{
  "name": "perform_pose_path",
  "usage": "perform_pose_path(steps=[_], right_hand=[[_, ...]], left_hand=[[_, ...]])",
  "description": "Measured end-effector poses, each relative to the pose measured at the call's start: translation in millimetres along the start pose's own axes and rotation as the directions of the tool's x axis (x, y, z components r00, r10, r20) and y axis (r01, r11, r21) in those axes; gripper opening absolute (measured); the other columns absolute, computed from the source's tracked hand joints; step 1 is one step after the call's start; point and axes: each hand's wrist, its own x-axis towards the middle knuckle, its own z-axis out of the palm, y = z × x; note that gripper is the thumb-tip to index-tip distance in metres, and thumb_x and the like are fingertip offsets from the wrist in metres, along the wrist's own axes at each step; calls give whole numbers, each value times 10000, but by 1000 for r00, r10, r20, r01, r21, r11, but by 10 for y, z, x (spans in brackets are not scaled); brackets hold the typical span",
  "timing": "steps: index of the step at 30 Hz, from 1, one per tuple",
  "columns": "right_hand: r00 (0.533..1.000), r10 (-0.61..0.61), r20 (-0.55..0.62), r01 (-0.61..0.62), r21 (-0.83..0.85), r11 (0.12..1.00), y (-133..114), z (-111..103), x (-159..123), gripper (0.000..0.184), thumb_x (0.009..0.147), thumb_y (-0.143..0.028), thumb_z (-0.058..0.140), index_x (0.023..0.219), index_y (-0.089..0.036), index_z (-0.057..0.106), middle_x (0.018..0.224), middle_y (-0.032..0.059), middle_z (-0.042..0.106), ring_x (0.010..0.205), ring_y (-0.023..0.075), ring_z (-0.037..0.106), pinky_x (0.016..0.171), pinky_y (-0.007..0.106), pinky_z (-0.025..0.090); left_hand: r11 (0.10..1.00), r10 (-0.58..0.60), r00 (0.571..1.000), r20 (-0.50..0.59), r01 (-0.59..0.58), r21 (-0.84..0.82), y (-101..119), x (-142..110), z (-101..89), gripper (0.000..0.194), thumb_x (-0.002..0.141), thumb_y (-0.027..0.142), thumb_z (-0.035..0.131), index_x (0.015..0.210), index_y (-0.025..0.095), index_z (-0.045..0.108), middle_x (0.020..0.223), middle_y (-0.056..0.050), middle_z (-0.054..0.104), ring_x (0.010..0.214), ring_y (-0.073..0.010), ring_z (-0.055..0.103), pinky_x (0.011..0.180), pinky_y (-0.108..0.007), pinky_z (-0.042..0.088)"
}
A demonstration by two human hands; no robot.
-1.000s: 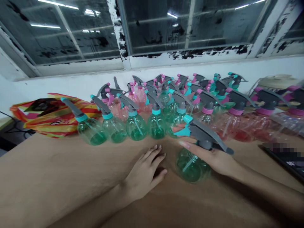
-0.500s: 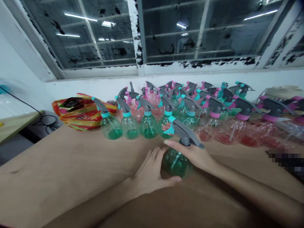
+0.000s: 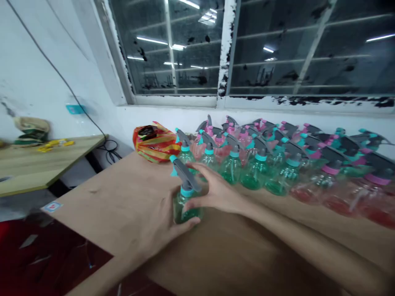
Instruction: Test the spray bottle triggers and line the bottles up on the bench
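A clear round spray bottle [image 3: 191, 212] with green liquid, a turquoise collar and a grey trigger head stands low between my hands, its nozzle pointing left. My left hand [image 3: 162, 226] curls around its lower left side, thumb in front. From the right, my right hand [image 3: 220, 191] reaches around it: the thumb lies across the bottle's front and the index finger extends behind the trigger head. The other right fingers are hidden. Behind them stands a row of green spray bottles [image 3: 231, 167], and farther right are pink-collared spray bottles [image 3: 308, 190] with red liquid.
A striped red-yellow bag [image 3: 160, 144] sits near the wall, left of the bottles. The brown tabletop [image 3: 123, 193] ends at a left edge. Beyond it stands a wooden table [image 3: 31, 158] with yellow pieces [image 3: 55, 144]; a black cable [image 3: 111, 148] hangs between the tables.
The view has swung left, bringing the other table into sight. My hands and the spray bottle have moved left, and my right thumb now lies lower, across the bottle's front.
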Motion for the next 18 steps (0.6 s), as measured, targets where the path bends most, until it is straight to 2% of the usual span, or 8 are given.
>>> perform_pose_path(steps=[1,3,6,9,11,14,18], right_hand=[[999,30,-24,-31,-33,999,25,-6,66,787,620,-521,771,1298,-259,470,1399,92,473,1269,264,452,1019,441,400],[982,141,-124,-154,-98,983,84,-21,206,667,702,-505,719,1272,-229,510,1353,121,522,1212,275,511,959,445,449],[937,268,-226,-303,-141,942,191,-23,425,578,773,-477,652,1234,-144,553,1134,169,649,953,279,656,772,420,531],[917,325,-231,-365,-159,917,317,22,640,585,790,-453,625,1239,-87,548,970,185,681,632,239,674,558,393,533],[907,352,-231,-392,-155,907,403,76,776,586,793,-433,627,1264,-100,521,912,166,688,504,193,633,458,354,506],[897,383,-223,-415,-120,902,509,166,959,600,802,-434,626,1289,-119,474,844,125,692,480,167,624,387,289,482],[884,416,-211,-444,-103,890,592,250,1112,487,808,-440,628,1163,-115,560,641,51,654,439,153,611,362,247,462]], left_hand=[[999,-40,999,-11,40,-13,-112,-15,-73,629,867,518,587,1384,313,293,1255,-61,562,1128,-280,570,959,-467,471],[990,-127,990,-56,122,-75,-365,-9,-187,590,851,524,611,1328,289,356,1239,-73,559,1154,-292,540,975,-480,440],[985,-167,977,-131,160,-60,-768,93,-297,608,771,574,665,1224,227,453,1228,-91,525,1171,-319,496,990,-496,398],[975,-220,959,-176,215,-47,-1102,260,-361,641,698,610,693,1135,176,517,1124,-107,534,1119,-344,504,936,-508,425],[973,-231,958,-172,224,-63,-1261,374,-374,645,700,595,699,1147,166,518,1077,-102,552,1068,-330,537,898,-491,450],[974,-216,961,-174,200,-107,-1438,526,-333,683,717,566,702,1226,181,456,1096,-92,579,1048,-298,566,875,-450,466],[976,-182,961,-210,151,-156,-1642,699,-198,701,708,548,724,1234,199,420,1137,-90,594,1059,-291,580,881,-430,461]])
